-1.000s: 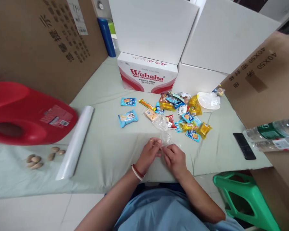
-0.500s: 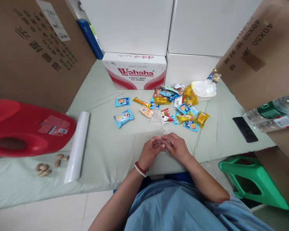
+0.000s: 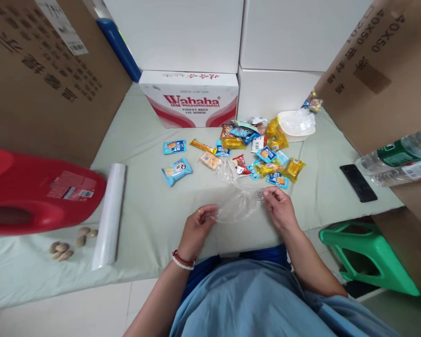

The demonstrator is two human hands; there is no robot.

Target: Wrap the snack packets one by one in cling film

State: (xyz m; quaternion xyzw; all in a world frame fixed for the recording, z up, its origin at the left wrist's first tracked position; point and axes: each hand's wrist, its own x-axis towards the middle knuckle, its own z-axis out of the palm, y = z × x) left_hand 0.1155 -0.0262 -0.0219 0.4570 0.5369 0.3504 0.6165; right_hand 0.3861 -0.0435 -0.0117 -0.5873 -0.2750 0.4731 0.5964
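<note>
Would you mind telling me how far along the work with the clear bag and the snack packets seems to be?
Early, it seems. In hand: the left hand and right hand pinch opposite edges of a clear plastic bag, stretched between them over the table. Nothing shows inside the bag. Left: the snack packets all lie loose beyond it, and the roll of clear film rests untouched to the left.

Pale green mat [image 3: 150,206], stacked white boxes [image 3: 175,32], white tiled floor [image 3: 73,309].
</note>
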